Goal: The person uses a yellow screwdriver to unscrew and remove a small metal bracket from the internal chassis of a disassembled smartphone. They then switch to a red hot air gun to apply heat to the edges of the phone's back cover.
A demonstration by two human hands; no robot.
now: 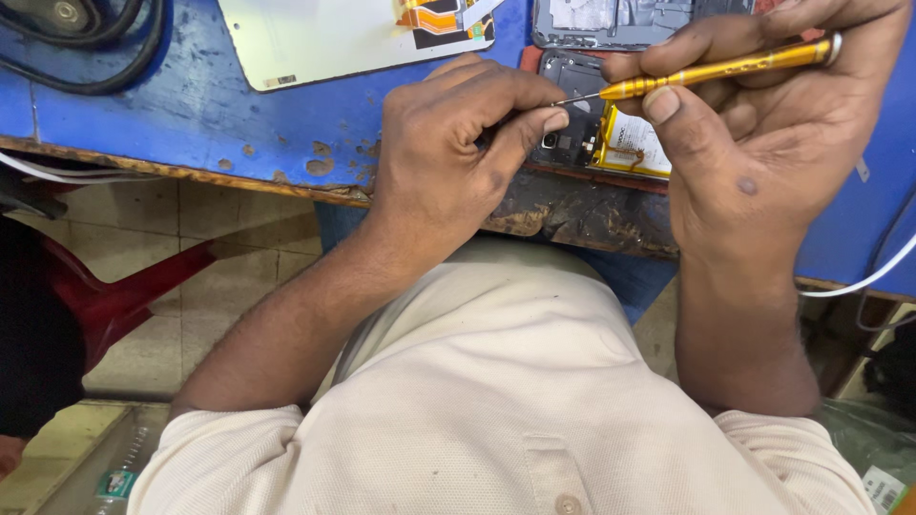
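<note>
At the near edge of the worn blue-painted wooden workbench (191, 114) lies an opened black smartphone with its back cover off (584, 113), its dark inner frame and yellow-edged white battery (637, 143) exposed; the right hand (763, 124) pinches a slim gold metal precision screwdriver (720, 70) between thumb and forefingers, the fine steel tip angled down and left toward the phone's camera corner; the left hand (458, 143) is curled with fingers pressed together, thumb tip bearing on the phone's upper left part to steady it (whether it also pinches a screw there I cannot tell). By my judgement the phone is light and stiff but fragile now that it is open; the thin boards and ribbon connectors would not bear prying, and the soft battery should not be pierced or bent; it is best held by its outer frame edges, flat against the bench. The screwdriver is light, rigid and smooth, apt to slip off a small screw head, so a grip near the knurled front with a finger resting on the rear cap suits it. Farther back lie a pale rectangular back panel with an orange flex strip (353, 33), a second grey phone frame (611, 21) and black cables (86, 48); a white cable (859, 281) hangs at the right.
</note>
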